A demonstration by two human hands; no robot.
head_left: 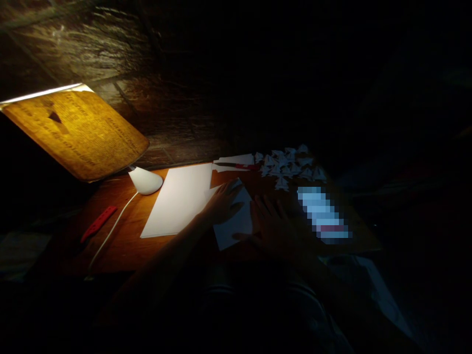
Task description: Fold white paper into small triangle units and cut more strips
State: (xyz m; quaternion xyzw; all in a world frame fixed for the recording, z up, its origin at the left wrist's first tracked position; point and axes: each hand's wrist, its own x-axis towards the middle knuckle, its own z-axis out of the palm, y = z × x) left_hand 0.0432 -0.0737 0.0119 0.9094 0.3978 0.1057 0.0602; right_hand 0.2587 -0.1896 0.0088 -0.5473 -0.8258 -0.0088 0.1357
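A small white sheet of paper point(236, 221) lies on a wooden board point(125, 246) in dim lamp light. My left hand point(223, 201) rests flat on its upper left part, fingers stretched out. Flat on the paper's right edge lies my right hand point(275, 226), its fingers spread. A stack of larger white sheets point(180, 199) lies just to the left of the hands. Behind them sits a heap of several small folded white paper shapes point(289, 167).
A white lamp base point(145, 181) with its cord point(110, 231) stands at the back left under a glowing yellow shade point(77, 130). A red tool point(99, 223) lies at the left. Paper strips and a red-handled item point(236, 164) lie at the back. A blurred bright screen point(324, 214) sits at the right.
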